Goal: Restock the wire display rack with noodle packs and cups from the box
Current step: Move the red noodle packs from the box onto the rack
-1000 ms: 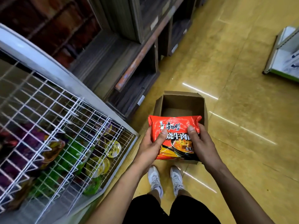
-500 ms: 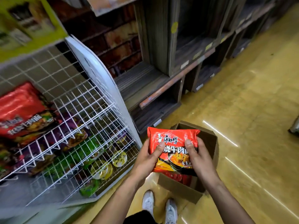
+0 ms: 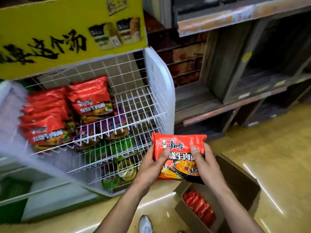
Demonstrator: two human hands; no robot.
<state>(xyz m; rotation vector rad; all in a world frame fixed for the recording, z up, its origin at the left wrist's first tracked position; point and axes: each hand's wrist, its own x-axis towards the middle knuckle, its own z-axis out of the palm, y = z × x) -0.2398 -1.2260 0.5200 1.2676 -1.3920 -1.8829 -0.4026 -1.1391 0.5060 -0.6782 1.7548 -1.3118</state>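
Observation:
Both hands hold one red noodle pack (image 3: 180, 149) upright in front of me. My left hand (image 3: 151, 167) grips its left edge and my right hand (image 3: 206, 165) grips its right edge. The pack hangs just right of the white wire display rack (image 3: 134, 105) and above the open cardboard box (image 3: 239, 182) on the floor. More red packs (image 3: 199, 206) lie inside the box. On the rack's upper shelf stand two rows of red packs (image 3: 90, 96). Purple packs (image 3: 116, 126) fill the shelf below, with green packs and cups (image 3: 126, 170) lower down.
A yellow printed sign (image 3: 70, 31) tops the rack. Dark wooden shelving (image 3: 235, 101) runs along the wall to the right. The floor (image 3: 269, 148) is glossy yellow. My shoe (image 3: 145, 224) shows at the bottom, left of the box.
The view has swung up and left, bringing the rack's upper shelf and sign into sight. The pack has risen away from the box toward the rack, still held in both hands.

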